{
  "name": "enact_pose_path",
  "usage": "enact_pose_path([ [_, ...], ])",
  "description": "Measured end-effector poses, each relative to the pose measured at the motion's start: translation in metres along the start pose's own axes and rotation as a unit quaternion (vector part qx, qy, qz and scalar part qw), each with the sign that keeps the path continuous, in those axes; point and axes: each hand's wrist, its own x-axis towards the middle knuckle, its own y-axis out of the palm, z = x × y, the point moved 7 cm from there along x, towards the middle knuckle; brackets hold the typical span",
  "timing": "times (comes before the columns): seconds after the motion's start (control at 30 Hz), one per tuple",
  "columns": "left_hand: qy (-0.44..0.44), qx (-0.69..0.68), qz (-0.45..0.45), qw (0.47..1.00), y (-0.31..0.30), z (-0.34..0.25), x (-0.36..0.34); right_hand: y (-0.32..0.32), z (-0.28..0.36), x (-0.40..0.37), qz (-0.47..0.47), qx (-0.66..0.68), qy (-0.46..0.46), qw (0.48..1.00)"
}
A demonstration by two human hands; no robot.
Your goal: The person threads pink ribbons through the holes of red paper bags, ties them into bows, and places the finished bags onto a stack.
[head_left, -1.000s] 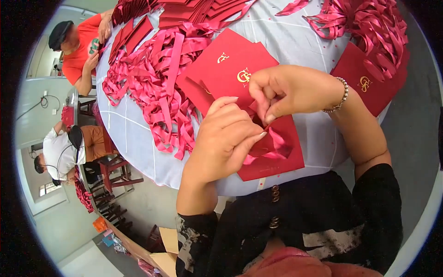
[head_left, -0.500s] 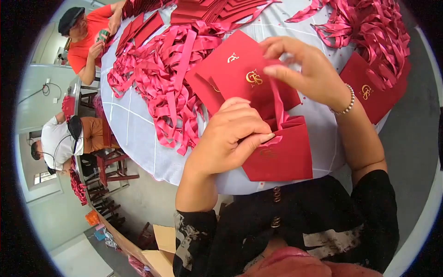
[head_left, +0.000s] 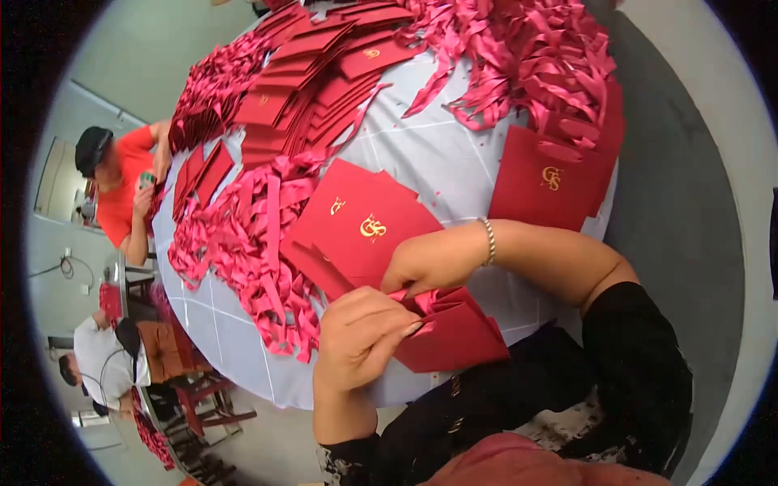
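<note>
A small red paper bag (head_left: 454, 344) tilts at the table's near edge, its mouth partly open. My left hand (head_left: 361, 336) pinches the bag's rim between thumb and fingers, where a bit of ribbon pokes out. Over the mouth, my right hand (head_left: 442, 255) bends downward with its fingers curled. Their tips are hidden at the bag's opening, beside a pink satin ribbon (head_left: 425, 303). Just beyond both hands lie flat red bags (head_left: 369, 198) with gold lettering.
Loose pink ribbons (head_left: 267, 211) heap on the left of the white-covered table (head_left: 405, 154). Stacked red bags (head_left: 284, 89) lie farther back. More ribbons (head_left: 535, 57) and red bags (head_left: 547, 174) are at the right. A person in orange (head_left: 121, 186) sits across; another in white (head_left: 101, 348) is behind.
My right hand has come down from above the flat bags, its fingertips now at the bag's mouth. The left hand keeps its pinch. The view has shifted, showing more of the table's far side.
</note>
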Motion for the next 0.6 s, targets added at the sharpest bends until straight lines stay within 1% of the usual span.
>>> enact_pose_path([
  [0.03, 0.006, -0.002, 0.002, 1.0, 0.001, -0.001, 0.0, -0.003, -0.01, 0.001, -0.05, 0.038, 0.054, 0.997],
  [0.1, -0.033, -0.051, -0.03, 0.998, -0.001, 0.003, -0.001, -0.025, -0.019, -0.008, -0.194, -0.024, 0.066, 0.978],
  [0.13, -0.053, -0.077, -0.047, 0.995, -0.001, 0.005, -0.002, -0.034, -0.022, -0.012, -0.228, -0.026, 0.09, 0.969],
  [0.17, -0.049, -0.077, -0.047, 0.995, 0.001, 0.005, -0.003, -0.035, -0.022, -0.014, -0.229, -0.029, 0.091, 0.969],
  [0.23, -0.085, -0.111, -0.088, 0.986, 0.0, 0.014, -0.006, -0.045, -0.018, -0.02, -0.288, -0.039, 0.056, 0.955],
  [0.27, -0.08, -0.112, -0.087, 0.987, 0.003, 0.012, -0.006, -0.047, -0.019, -0.027, -0.305, -0.005, 0.066, 0.95],
  [0.33, -0.114, -0.01, -0.148, 0.982, -0.002, 0.014, -0.009, -0.058, 0.015, -0.048, -0.319, -0.099, -0.052, 0.941],
  [0.37, -0.108, 0.014, -0.161, 0.981, -0.004, 0.015, -0.01, -0.062, 0.02, -0.054, -0.299, -0.062, -0.057, 0.951],
  [0.4, -0.103, 0.012, -0.164, 0.981, -0.003, 0.015, -0.009, -0.062, 0.024, -0.061, -0.3, 0.003, -0.02, 0.954],
  [0.43, -0.102, 0.028, -0.192, 0.976, -0.005, 0.016, -0.01, -0.059, 0.033, -0.066, -0.301, 0.068, 0.017, 0.951],
  [0.47, -0.101, 0.045, -0.219, 0.97, -0.008, 0.015, -0.012, -0.053, 0.046, -0.067, -0.267, -0.024, 0.07, 0.961],
  [0.53, -0.091, 0.041, -0.225, 0.969, -0.008, 0.014, -0.012, -0.041, 0.07, -0.069, -0.262, -0.138, 0.083, 0.952],
  [0.6, -0.052, 0.061, -0.206, 0.975, -0.006, 0.008, -0.01, -0.034, 0.069, -0.071, -0.264, -0.137, 0.096, 0.95],
])
